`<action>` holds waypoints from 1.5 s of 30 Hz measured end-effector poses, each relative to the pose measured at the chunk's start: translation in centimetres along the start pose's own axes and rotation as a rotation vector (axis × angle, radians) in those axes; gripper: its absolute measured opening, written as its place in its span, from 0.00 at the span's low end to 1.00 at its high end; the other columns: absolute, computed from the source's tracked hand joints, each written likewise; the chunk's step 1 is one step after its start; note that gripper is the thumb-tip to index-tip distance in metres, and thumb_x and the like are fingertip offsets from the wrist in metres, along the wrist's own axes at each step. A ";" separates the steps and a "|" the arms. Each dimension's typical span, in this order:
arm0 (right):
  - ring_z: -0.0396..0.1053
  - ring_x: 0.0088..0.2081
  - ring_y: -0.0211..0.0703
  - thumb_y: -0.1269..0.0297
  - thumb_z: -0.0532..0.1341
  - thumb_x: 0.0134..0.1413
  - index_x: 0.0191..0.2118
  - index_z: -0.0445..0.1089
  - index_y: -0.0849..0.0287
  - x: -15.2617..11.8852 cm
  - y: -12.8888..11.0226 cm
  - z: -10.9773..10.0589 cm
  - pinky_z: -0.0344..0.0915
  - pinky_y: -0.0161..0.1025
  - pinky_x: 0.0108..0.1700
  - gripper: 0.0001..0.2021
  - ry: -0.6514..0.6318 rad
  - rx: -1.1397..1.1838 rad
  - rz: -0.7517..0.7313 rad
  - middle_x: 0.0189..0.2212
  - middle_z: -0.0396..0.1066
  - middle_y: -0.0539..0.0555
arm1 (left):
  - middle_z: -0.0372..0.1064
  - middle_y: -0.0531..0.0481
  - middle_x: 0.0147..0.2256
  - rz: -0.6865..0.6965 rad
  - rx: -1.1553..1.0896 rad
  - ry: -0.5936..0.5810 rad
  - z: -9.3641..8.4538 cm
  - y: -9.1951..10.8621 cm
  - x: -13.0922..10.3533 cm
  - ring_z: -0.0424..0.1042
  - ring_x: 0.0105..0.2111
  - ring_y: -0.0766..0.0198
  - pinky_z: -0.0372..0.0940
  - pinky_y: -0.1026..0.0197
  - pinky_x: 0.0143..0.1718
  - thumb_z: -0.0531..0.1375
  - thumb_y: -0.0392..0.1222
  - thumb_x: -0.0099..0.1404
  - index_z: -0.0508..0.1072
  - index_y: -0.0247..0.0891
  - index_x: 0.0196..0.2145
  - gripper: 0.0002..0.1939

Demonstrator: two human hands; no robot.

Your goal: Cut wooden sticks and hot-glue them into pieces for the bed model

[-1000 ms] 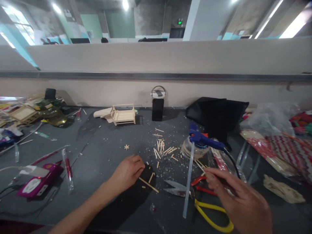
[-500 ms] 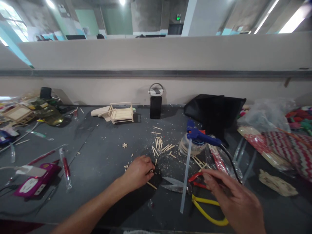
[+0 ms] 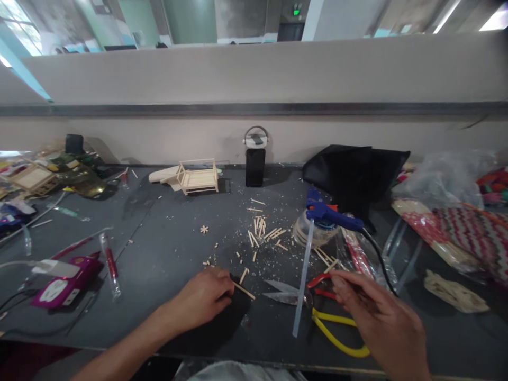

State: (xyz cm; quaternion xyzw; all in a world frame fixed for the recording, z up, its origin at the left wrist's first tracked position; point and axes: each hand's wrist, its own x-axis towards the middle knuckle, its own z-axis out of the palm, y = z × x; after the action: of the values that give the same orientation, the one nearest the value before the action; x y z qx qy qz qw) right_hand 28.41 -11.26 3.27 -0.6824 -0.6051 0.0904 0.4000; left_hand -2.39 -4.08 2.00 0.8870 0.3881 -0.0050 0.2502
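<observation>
My left hand (image 3: pixel 208 295) rests low over the dark table with its fingers curled and closed. A thin wooden stick (image 3: pixel 245 291) lies at its fingertips, and a short stick (image 3: pixel 243 276) is just beyond. What the fingers hold, if anything, is hidden. My right hand (image 3: pixel 379 317) is closed in a pinch at the red handles (image 3: pixel 318 280) of a tool; I cannot tell what is between the fingertips. Beside it are scissors (image 3: pixel 283 292) with yellow grips (image 3: pixel 341 338). A clear glue stick (image 3: pixel 304 280) extends from a blue glue gun (image 3: pixel 331 214), crossing over the scissors.
Cut wooden sticks (image 3: pixel 260 227) and crumbs are scattered mid-table. A small star-shaped wooden piece (image 3: pixel 203 229) and a miniature wooden bed frame (image 3: pixel 198 177) sit farther back. A phone (image 3: pixel 255 166) stands by the partition. A purple device (image 3: pixel 67 283) with cables lies left, plastic-wrapped packs (image 3: pixel 440 233) right.
My left hand has drawn back to the left and nearer me, uncovering the short stick and small bits. My right hand has barely moved. The view has tilted slightly down.
</observation>
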 end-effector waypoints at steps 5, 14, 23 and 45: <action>0.78 0.27 0.40 0.50 0.59 0.57 0.34 0.77 0.50 0.2 -0.2 0.2 0.71 0.31 0.29 0.13 0.010 -0.027 -0.023 0.29 0.80 0.46 | 0.72 0.49 0.33 -0.059 0.013 0.017 0.7 0.4 0.5 0.70 0.35 0.61 0.62 0.61 0.38 0.56 0.36 0.63 0.72 0.38 0.31 0.05; 0.78 0.27 0.40 0.49 0.59 0.56 0.33 0.77 0.49 -0.1 0.4 0.3 0.70 0.30 0.23 0.13 0.000 -0.037 -0.016 0.28 0.80 0.45 | 0.72 0.49 0.33 -0.084 -0.014 0.038 0.7 0.6 0.8 0.71 0.34 0.62 0.61 0.62 0.37 0.52 0.33 0.65 0.72 0.38 0.31 0.10; 0.77 0.24 0.39 0.51 0.59 0.55 0.33 0.77 0.51 0.0 0.9 0.8 0.69 0.29 0.21 0.13 0.005 -0.012 0.028 0.26 0.80 0.46 | 0.73 0.47 0.38 -0.163 0.019 0.033 0.9 0.8 1.0 0.72 0.39 0.57 0.63 0.59 0.39 0.55 0.42 0.66 0.72 0.39 0.37 0.08; 0.78 0.25 0.43 0.49 0.60 0.53 0.34 0.78 0.52 -0.4 1.8 1.1 0.74 0.33 0.29 0.14 -0.046 0.032 0.151 0.27 0.81 0.49 | 0.71 0.45 0.37 -0.187 0.015 0.084 0.6 0.2 1.3 0.71 0.39 0.58 0.62 0.59 0.41 0.52 0.37 0.65 0.73 0.38 0.35 0.09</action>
State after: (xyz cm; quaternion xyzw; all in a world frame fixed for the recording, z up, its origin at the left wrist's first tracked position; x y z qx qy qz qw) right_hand 29.05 -11.09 1.19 -0.7174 -0.5594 0.1455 0.3889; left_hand -1.22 -3.56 1.30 0.8482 0.4792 0.0059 0.2257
